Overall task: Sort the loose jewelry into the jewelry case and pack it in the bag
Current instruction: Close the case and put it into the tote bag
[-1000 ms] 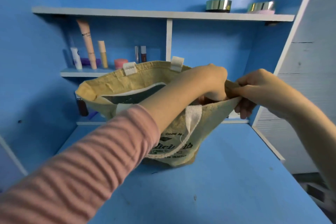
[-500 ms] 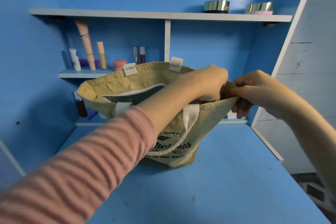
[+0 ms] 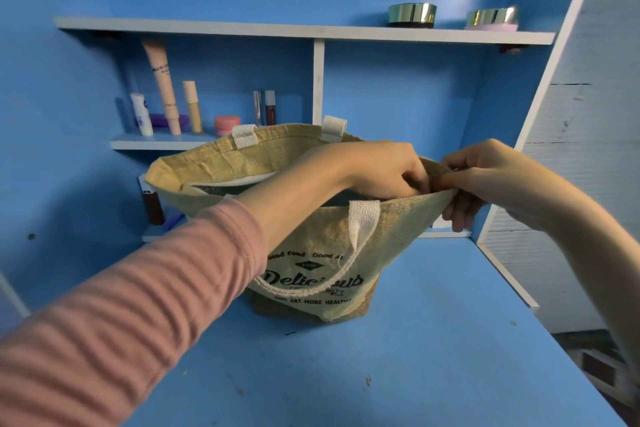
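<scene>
My right grip (image 3: pixel 485 177) pinches the right end of the bag (image 3: pixel 398 239) at its rim, with the thumb on top and the fingers curled under the outer side. My left grip (image 3: pixel 381 170) sits just beside it, nearly touching. It reaches over the near rim into the open mouth with its fingers curled tight, but I cannot tell what, if anything, they have hold of. The bag stands on the blue desk (image 3: pixel 415 357) below both grips, and its near wall hides the inside. A white handle (image 3: pixel 360 222) hangs down that wall, directly under the left grip. The pink striped sleeve (image 3: pixel 138 305) trails back from the left grip toward me. Beyond the left grip and off to its left, a shelf (image 3: pixel 156 142) carries a tall tube (image 3: pixel 161 87) and a pink jar (image 3: pixel 227 124).
</scene>
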Demonstrator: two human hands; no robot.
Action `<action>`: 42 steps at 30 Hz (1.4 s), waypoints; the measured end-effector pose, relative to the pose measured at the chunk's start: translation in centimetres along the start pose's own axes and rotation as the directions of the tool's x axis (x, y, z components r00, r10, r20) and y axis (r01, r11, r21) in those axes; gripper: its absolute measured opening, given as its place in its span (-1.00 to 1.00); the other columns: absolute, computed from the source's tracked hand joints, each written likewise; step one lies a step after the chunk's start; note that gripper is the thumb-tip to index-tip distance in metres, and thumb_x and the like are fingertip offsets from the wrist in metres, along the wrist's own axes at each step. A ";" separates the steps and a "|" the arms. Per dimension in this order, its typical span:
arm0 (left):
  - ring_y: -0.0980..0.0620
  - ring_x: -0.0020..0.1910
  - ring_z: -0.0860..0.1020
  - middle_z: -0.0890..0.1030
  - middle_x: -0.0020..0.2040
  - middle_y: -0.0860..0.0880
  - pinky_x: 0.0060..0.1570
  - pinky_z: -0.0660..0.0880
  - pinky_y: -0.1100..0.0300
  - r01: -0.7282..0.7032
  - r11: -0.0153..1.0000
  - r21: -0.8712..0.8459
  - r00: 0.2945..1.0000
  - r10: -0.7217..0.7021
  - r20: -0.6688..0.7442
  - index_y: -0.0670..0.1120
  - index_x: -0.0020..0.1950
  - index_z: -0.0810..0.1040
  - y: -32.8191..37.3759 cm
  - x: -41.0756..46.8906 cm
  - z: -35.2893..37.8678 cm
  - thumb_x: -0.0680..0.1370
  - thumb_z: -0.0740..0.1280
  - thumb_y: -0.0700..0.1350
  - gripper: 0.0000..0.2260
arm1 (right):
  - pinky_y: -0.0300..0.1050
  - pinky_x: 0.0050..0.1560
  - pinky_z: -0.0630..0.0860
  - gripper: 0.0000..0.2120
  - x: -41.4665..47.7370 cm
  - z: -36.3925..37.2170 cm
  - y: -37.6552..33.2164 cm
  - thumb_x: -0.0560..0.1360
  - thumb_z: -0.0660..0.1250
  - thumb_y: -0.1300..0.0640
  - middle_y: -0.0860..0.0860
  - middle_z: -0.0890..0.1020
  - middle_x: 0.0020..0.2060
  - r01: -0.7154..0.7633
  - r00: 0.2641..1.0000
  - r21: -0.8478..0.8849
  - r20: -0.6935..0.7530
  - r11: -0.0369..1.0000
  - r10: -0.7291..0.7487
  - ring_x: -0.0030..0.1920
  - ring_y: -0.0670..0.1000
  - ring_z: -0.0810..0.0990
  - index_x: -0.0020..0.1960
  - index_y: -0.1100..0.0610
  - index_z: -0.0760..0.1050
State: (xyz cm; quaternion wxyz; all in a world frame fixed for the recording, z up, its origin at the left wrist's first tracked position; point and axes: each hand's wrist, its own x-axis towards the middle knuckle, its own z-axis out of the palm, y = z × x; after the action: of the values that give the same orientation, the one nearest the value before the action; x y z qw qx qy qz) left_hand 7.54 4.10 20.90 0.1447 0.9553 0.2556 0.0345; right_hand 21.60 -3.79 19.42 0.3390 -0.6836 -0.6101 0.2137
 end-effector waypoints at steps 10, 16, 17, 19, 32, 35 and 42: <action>0.01 -0.40 0.40 0.46 -0.30 -0.04 -0.62 0.26 0.35 0.176 0.984 -0.004 0.938 -0.169 -0.303 -0.18 -0.11 0.65 1.4 0.3 0.9 0.47 0.23 -0.40 -0.77 | -0.20 -0.49 0.52 -0.84 0.1 0.0 0.2 0.48 0.21 0.37 0.24 0.61 -0.45 -0.015 1.000 0.003 -0.021 1.000 0.015 -0.51 0.11 0.59 -0.18 0.43 0.52; 0.05 -0.29 0.53 0.65 -0.08 -0.04 -0.24 0.54 0.19 0.327 0.925 -0.192 0.880 -0.372 -0.294 -0.20 0.03 0.67 -0.7 0.1 1.0 0.51 0.35 -0.29 -0.85 | -0.16 -0.45 0.54 -0.79 0.8 -0.2 0.6 0.45 0.17 0.41 0.21 0.62 -0.47 -0.032 0.995 -0.051 -0.097 0.998 0.027 -0.52 0.10 0.57 -0.25 0.36 0.56; 0.07 -0.33 0.52 0.67 -0.08 -0.06 -0.22 0.55 0.22 0.356 0.903 -0.242 0.874 -0.413 -0.255 -0.21 0.02 0.67 -1.4 -0.2 0.7 0.50 0.39 -0.26 -0.87 | -0.14 -0.43 0.54 -0.78 0.9 -0.3 0.7 0.44 0.15 0.42 0.21 0.62 -0.48 -0.040 0.994 -0.061 -0.107 0.997 0.033 -0.52 0.10 0.57 -0.25 0.36 0.56; 0.10 -0.36 0.53 0.69 -0.08 -0.11 -0.24 0.56 0.29 0.399 0.863 -0.311 0.867 -0.465 -0.179 -0.24 0.00 0.67 -2.8 -1.2 -0.2 0.48 0.42 -0.26 -0.87 | -0.13 -0.44 0.53 -0.77 1.1 -0.6 1.0 0.43 0.14 0.42 0.21 0.61 -0.49 -0.056 0.992 -0.070 -0.120 0.996 0.048 -0.52 0.10 0.56 -0.26 0.36 0.56; -0.05 -0.18 0.51 0.68 -0.04 -0.18 -0.23 0.43 0.18 0.688 0.673 -0.271 0.583 -0.735 -0.345 -0.22 -0.07 0.70 -12.4 -11.1 -5.9 0.31 0.56 -0.19 -0.76 | -0.21 -0.60 0.50 -0.77 2.1 -3.8 3.2 0.51 0.09 0.43 0.20 0.60 -0.53 -0.251 0.957 -0.092 -0.170 0.964 0.233 -0.61 0.05 0.54 -0.15 0.40 0.52; -0.05 -0.21 0.57 0.69 -0.13 -0.14 -0.21 0.57 0.13 0.671 0.677 -0.302 0.534 -0.724 -0.437 -0.16 -0.15 0.71 -12.5 -10.7 -4.9 0.31 0.55 -0.23 -0.85 | -0.09 -0.34 0.58 -0.76 2.6 -3.4 3.2 0.47 0.12 0.41 0.21 0.64 -0.37 -0.178 0.970 -0.192 -0.201 0.965 0.139 -0.41 0.13 0.61 -0.07 0.27 0.55; 0.13 -0.15 0.53 0.63 -0.19 0.05 -0.23 0.39 0.39 0.374 0.811 -0.450 0.305 -0.566 -0.766 -0.04 -0.08 0.68 -13.5 -9.4 1.0 0.49 0.38 -0.20 -0.90 | -0.17 0.02 0.46 -0.80 -0.3 -2.2 2.5 0.38 0.33 -0.15 -0.11 0.57 -0.02 0.325 0.946 -0.173 0.063 0.930 -0.318 0.01 -0.08 0.55 -0.05 -0.10 0.58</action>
State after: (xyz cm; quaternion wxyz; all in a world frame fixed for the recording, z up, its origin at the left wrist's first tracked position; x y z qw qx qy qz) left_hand -6.90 10.33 16.02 0.0850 0.6605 0.5557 0.4976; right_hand 24.84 -4.58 19.01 0.2955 -0.5986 -0.7362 0.1106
